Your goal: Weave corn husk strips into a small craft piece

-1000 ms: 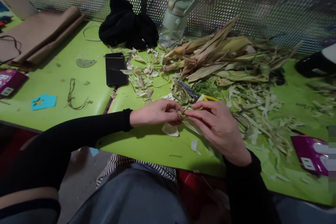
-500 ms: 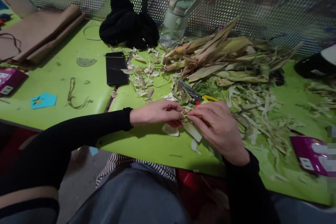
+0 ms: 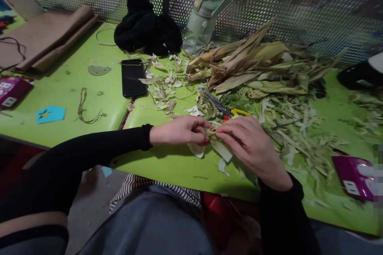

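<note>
Between my two hands, over the front of the green table, is a small twisted bit of corn husk [image 3: 212,133]. My left hand [image 3: 187,129] pinches it from the left with thumb and forefinger. From the other side my right hand [image 3: 249,145] grips it, its fingertips pressed together. Pale flat husk pieces [image 3: 222,150] lie just under my fingers. Beyond my right hand rest scissors [image 3: 220,104] with dark blades and yellow and red on the handles, partly covered by husk.
A heap of dry corn husks [image 3: 248,67] lies at the back, with torn strips [image 3: 314,139] to the right. A green water bottle [image 3: 201,18], black cloth [image 3: 146,28], phone [image 3: 133,78], blue star cutout [image 3: 50,114] and purple packet [image 3: 353,177] also sit on the table [image 3: 167,169].
My hands have drawn slightly apart, the right one shifting a little to the right, and more of the twisted husk shows between the fingertips. Both still hold it.
</note>
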Motion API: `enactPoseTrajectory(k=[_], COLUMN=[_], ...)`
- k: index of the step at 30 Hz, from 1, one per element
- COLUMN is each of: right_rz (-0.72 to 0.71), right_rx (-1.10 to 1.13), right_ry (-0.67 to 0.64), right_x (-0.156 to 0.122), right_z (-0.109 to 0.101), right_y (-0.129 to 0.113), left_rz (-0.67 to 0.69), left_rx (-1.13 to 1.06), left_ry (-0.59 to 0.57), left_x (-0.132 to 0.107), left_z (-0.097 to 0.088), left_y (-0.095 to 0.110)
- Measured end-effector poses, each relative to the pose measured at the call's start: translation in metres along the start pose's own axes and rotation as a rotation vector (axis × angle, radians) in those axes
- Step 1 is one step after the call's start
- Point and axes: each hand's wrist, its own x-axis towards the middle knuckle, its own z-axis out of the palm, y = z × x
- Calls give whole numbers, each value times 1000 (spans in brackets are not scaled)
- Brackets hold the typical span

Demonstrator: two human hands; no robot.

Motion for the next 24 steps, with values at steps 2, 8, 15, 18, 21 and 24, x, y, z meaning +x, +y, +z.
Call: enactPoseTrajectory(k=[2, 8, 15, 18, 21, 24], right_rz=[22, 50, -22, -28, -42, -51], right_rx=[-7, 13, 14, 41, 85, 117], right_ry=[21, 43, -27, -74, -130, -177], right_x=[0, -1, -1, 0, 0, 0], right_z=[1, 4, -1, -3, -5, -6], right_y=[-1, -4, -3, -2, -1, 0], left_rz=[6, 7, -7, -10, -22, -11], left_rx=[1, -55, -22, 34, 105, 209], left_ry=[15, 11, 10, 15, 23, 43], left_x=[0, 1, -1, -2, -4, -6], left_z=[0, 1, 1, 4, 7, 8], left_y=[1, 1, 2, 3, 3, 4])
